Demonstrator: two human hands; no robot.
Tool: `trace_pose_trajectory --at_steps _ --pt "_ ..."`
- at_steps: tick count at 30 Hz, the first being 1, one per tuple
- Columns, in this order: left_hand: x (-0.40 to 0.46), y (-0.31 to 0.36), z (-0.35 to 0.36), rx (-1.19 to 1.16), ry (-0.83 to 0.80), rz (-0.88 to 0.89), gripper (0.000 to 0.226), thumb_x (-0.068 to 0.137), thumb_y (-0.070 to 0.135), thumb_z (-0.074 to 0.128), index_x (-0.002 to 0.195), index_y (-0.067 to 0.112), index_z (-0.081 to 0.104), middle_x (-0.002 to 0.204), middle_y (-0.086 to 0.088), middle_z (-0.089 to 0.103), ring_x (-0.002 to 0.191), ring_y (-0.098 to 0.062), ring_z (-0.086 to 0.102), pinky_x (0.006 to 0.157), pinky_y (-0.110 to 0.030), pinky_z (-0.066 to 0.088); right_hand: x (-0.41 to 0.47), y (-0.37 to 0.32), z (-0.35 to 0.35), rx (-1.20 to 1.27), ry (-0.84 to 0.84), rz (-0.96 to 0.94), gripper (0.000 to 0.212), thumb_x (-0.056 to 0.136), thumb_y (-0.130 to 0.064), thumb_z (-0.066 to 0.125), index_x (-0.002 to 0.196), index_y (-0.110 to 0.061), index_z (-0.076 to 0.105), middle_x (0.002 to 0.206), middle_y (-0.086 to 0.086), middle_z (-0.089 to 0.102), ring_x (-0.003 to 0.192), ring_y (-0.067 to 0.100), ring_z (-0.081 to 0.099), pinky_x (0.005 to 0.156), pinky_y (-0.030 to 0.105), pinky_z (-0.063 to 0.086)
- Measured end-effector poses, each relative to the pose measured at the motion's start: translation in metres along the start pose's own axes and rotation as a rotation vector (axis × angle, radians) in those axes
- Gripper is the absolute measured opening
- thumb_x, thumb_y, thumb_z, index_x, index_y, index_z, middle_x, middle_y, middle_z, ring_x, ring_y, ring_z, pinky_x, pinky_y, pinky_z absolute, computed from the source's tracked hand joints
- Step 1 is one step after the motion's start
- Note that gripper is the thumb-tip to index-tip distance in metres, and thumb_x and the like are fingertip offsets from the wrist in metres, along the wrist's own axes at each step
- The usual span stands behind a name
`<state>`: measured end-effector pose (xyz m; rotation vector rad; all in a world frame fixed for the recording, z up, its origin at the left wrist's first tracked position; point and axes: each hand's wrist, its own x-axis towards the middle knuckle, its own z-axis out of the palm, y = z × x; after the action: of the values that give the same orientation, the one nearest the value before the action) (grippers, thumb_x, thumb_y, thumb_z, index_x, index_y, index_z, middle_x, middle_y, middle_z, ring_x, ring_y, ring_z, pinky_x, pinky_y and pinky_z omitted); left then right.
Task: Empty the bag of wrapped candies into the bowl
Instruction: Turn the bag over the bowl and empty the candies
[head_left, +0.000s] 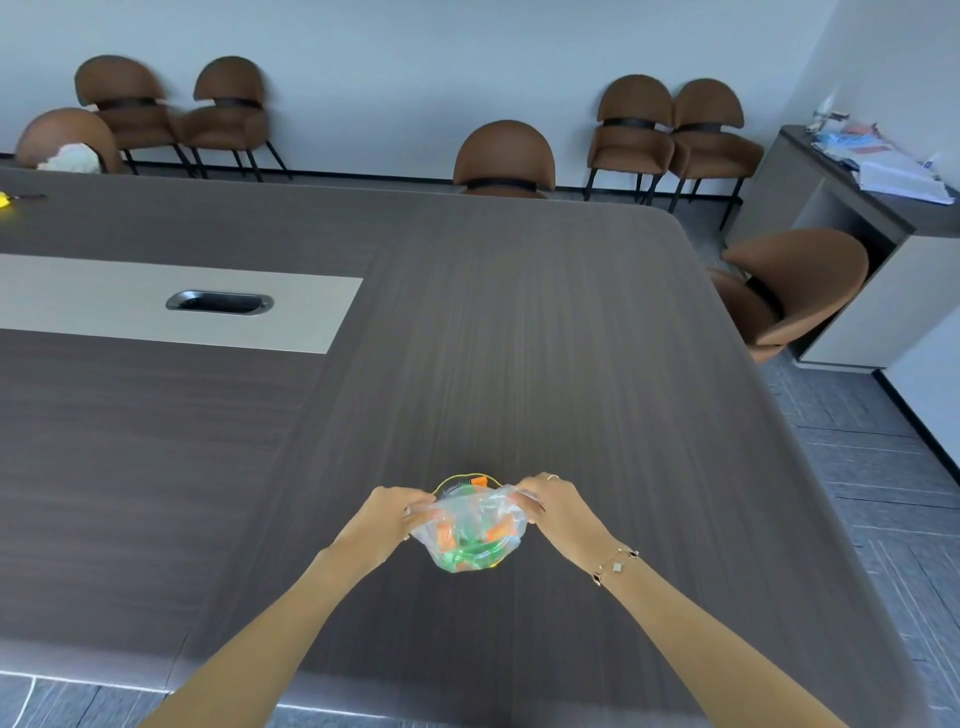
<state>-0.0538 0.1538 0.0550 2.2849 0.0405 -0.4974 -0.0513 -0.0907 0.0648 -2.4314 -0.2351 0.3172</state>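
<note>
A clear plastic bag (470, 530) with orange and green wrapped candies inside hangs over a clear glass bowl with a yellow rim (451, 481) on the dark table. My left hand (397, 514) pinches the bag's left edge and my right hand (548, 501) pinches its right edge. The bag covers most of the bowl; only the far rim shows, with one orange candy (479, 482) visible just behind the bag. Whether that candy lies in the bowl or in the bag is unclear.
The dark wood table (519, 338) has a pale inset strip with a cable slot (218, 302) at the left. Brown chairs (504, 158) stand along the far edge and wall, one chair (789, 291) at the right side. A cabinet with papers (883, 176) is far right.
</note>
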Motion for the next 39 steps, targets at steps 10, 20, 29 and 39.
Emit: trace_pose_trajectory --at_steps 10,20,29,39 --pt "0.010 0.012 -0.018 -0.074 0.102 -0.059 0.021 0.092 0.019 0.058 0.082 0.015 0.076 0.075 -0.003 0.071 0.063 -0.015 0.066 0.060 -0.016 0.051 0.004 -0.008 -0.006 0.142 0.037 0.026 0.033 0.097 -0.028 0.050 0.085 -0.001 0.064 0.085 0.018 0.066 0.082 0.032 0.061 0.075 0.041 0.049" --pt "0.009 0.017 -0.030 -0.128 0.134 0.073 0.028 0.088 0.032 0.066 0.083 0.006 0.075 0.080 -0.016 0.073 0.066 -0.014 0.058 0.069 -0.029 0.051 0.014 -0.020 -0.021 0.238 0.070 0.049 0.027 0.097 -0.022 0.050 0.075 -0.013 0.063 0.070 -0.001 0.063 0.060 0.004 0.058 0.057 0.010 0.043" --pt "0.014 0.025 -0.042 -0.126 0.172 0.126 0.022 0.089 0.033 0.066 0.085 0.014 0.075 0.083 -0.004 0.075 0.081 -0.016 0.066 0.073 -0.025 0.049 0.023 -0.030 -0.033 0.394 0.056 0.114 0.028 0.095 -0.024 0.052 0.080 -0.007 0.068 0.076 0.010 0.073 0.063 0.012 0.066 0.067 0.021 0.051" --pt "0.019 0.027 -0.046 -0.065 0.215 0.137 0.033 0.089 0.035 0.064 0.077 0.005 0.068 0.075 -0.017 0.065 0.062 -0.011 0.046 0.058 -0.009 0.041 0.031 -0.029 -0.031 0.436 0.073 0.129 0.028 0.094 -0.028 0.054 0.087 -0.007 0.071 0.073 0.001 0.072 0.063 0.010 0.069 0.080 0.031 0.056"
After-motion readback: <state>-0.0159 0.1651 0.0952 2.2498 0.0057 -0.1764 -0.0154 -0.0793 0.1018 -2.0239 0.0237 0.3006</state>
